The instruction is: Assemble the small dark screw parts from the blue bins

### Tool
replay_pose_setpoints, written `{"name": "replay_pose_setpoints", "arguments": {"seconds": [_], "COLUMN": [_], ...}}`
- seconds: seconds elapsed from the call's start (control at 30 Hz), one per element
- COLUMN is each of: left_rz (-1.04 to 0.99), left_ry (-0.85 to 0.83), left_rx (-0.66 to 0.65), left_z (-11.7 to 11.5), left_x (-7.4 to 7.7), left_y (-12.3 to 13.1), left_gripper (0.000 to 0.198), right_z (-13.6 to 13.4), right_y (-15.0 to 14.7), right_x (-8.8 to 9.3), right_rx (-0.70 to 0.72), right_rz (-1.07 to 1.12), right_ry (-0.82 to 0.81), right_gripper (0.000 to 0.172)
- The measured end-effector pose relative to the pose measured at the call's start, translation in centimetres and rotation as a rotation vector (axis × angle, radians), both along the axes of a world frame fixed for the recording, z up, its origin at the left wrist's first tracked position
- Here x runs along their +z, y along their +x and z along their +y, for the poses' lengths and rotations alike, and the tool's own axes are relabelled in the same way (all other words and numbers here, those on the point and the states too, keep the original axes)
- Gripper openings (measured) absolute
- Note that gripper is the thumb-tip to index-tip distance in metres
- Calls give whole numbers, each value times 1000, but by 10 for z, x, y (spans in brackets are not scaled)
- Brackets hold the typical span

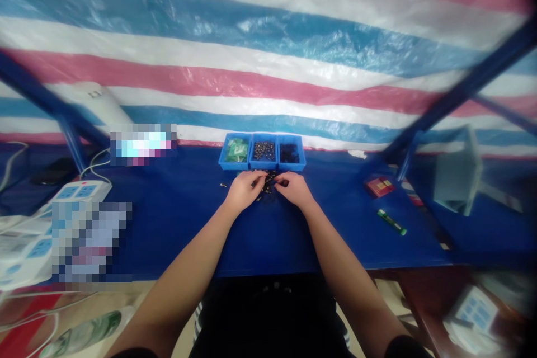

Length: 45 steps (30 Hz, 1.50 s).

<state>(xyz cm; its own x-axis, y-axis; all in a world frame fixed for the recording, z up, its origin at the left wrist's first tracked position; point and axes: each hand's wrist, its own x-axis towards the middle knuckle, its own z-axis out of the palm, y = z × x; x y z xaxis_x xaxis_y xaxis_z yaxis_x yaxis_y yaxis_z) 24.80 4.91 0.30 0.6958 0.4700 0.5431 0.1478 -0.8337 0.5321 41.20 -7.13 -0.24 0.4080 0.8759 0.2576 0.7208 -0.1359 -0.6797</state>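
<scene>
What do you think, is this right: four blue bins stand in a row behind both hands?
No: the head view shows three blue bins, not four. They stand in a row behind the left hand and right hand.

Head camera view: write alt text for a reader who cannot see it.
The left hand and right hand meet at a small pile of dark parts on a blue table, in front of three blue bins. A striped tarp hangs behind.

Left hand (243, 190), right hand (297, 189) bare; black short sleeves (403, 347).
</scene>
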Motion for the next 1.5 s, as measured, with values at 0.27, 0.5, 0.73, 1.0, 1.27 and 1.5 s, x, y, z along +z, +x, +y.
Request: {"name": "replay_pose_setpoints", "arguments": {"seconds": [0.27,0.5,0.73,1.0,1.27,1.5], "left_rz": [5,-4,7,8,19,5], "left_ry": [-5,14,19,18,1,-4], "left_rx": [-8,-3,-8,-4,-7,-11], "left_z": [0,0,1,0,0,0], "left_x": [0,0,-1,-1,1,1], "left_y": [0,0,1,1,1,1], "left_gripper": [20,21,21,21,20,20], "right_z": [0,1,0,3,1,2], "right_y": [-1,1,0,1,1,5], "right_x": [-3,-10,-9,-12,-11,-17], "right_rx": [-39,-33,-91,-124,-123,-182], "right_rz": [-5,10,-52,-99,-96,-118], "right_ry": [31,98,87,12,49,-7], "right_gripper": [16,21,14,17,19,17]}}
